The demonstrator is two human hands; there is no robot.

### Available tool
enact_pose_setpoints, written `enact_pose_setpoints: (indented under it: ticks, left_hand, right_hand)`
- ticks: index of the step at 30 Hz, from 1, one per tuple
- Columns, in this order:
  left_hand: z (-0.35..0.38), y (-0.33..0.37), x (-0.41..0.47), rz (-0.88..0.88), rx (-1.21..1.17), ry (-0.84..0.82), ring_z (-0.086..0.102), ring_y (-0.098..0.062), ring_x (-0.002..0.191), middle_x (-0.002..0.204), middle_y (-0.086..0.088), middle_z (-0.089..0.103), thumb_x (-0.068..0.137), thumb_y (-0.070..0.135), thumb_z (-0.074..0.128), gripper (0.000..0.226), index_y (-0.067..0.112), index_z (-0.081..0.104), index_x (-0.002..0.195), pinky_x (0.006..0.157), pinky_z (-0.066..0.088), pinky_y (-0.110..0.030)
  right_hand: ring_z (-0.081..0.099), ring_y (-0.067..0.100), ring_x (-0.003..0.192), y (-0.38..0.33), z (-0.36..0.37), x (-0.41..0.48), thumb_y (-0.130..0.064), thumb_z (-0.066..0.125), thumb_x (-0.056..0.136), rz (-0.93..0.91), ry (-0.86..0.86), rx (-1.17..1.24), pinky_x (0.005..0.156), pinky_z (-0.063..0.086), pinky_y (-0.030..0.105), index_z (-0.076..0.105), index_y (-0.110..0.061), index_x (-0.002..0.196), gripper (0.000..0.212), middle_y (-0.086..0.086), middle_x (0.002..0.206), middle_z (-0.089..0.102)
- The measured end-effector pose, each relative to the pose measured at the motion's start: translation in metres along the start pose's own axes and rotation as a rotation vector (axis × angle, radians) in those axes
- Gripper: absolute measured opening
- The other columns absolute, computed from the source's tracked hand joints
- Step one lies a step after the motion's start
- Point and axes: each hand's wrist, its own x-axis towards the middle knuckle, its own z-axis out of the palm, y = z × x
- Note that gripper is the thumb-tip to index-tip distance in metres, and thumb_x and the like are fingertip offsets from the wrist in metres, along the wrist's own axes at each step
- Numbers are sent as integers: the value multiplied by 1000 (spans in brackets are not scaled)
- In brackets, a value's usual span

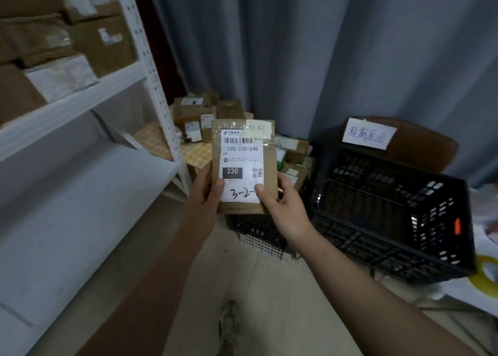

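I hold a small brown cardboard parcel (270,164) upright in front of me with both hands. Its white shipping label reads 220-220-C40, with handwriting near the bottom. My left hand (205,191) grips the parcel's lower left edge, thumb pressed on the label. My right hand (283,207) grips the lower right corner, thumb over the handwritten mark. The parcel's back is hidden.
A white metal shelf unit (89,96) with boxes on its upper level stands at the left. A black plastic crate (388,215) with a paper sign is at the right. More parcels (199,113) lie piled on the floor by a grey curtain (323,45). My shoe (229,323) shows below.
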Motion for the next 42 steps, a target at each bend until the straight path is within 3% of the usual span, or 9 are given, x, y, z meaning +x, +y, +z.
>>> enact_pose_setpoints:
  ticks: [4, 11, 15, 18, 24, 30, 36, 38, 42]
  left_hand:
    - [16, -25, 60, -96, 35, -83, 56, -4, 116, 133, 9, 55, 98, 40, 47, 46, 36, 36, 143, 97, 47, -33]
    - [29, -55, 157, -237, 179, -157, 49, -2, 101, 122, 14, 52, 100, 40, 40, 44, 28, 39, 142, 87, 37, -27]
    - [49, -79, 193, -314, 205, -251, 56, -5, 99, 109, 19, 57, 100, 40, 39, 39, 30, 42, 138, 87, 47, -32]
    - [75, -91, 211, -364, 197, -308, 55, -16, 113, 124, 7, 58, 100, 41, 39, 43, 29, 39, 141, 100, 44, -45]
    - [157, -89, 237, -337, 165, -427, 50, -9, 112, 118, 13, 54, 100, 37, 40, 39, 31, 38, 139, 84, 38, -21]
    - [266, -92, 239, -338, 168, -491, 53, -9, 106, 127, 6, 54, 101, 36, 40, 43, 29, 33, 143, 82, 44, -20]
    - [355, -108, 234, -355, 281, -572, 54, -2, 103, 130, 8, 56, 102, 36, 39, 41, 36, 35, 142, 84, 43, -18]
    - [373, -121, 238, -301, 394, -617, 52, 6, 97, 126, 10, 56, 101, 31, 42, 34, 34, 42, 136, 78, 41, -6]
    - [384, -164, 253, -156, 750, -550, 40, -20, 129, 142, -8, 45, 98, 32, 49, 47, 16, 43, 141, 106, 34, -30]
  right_hand:
    - [60, 14, 111, 11, -12, 46, -31, 66, 89, 72, 78, -12, 94, 53, 34, 40, -19, 140, 58, -3, 124, 60]
    - [57, 5, 106, 34, -12, 122, -36, 66, 89, 235, 94, 62, 76, 49, 10, 40, -26, 134, 54, -12, 118, 55]
    - [65, 14, 102, 55, -26, 153, -42, 71, 83, 417, 117, 228, 95, 52, 36, 35, -30, 127, 58, -4, 114, 64]
    - [66, 15, 100, 70, -51, 168, -44, 73, 80, 476, 163, 241, 97, 50, 43, 34, -31, 127, 63, -4, 112, 65]
    - [63, 13, 96, 85, -121, 190, -28, 63, 90, 486, 273, 307, 63, 51, 21, 29, -30, 135, 56, 0, 118, 59]
    - [68, 17, 99, 104, -225, 204, -46, 71, 80, 493, 349, 265, 88, 56, 40, 32, -28, 129, 65, 3, 116, 64]
    - [67, 18, 96, 138, -323, 214, -35, 73, 82, 585, 357, 212, 81, 58, 39, 32, -22, 125, 60, 3, 115, 61]
    - [63, 20, 102, 158, -339, 221, -35, 73, 82, 623, 338, 189, 86, 56, 44, 30, -25, 127, 62, 1, 119, 57]
    - [61, 27, 108, 211, -353, 245, -30, 74, 82, 716, 336, 206, 87, 56, 48, 20, -30, 135, 76, 7, 128, 53]
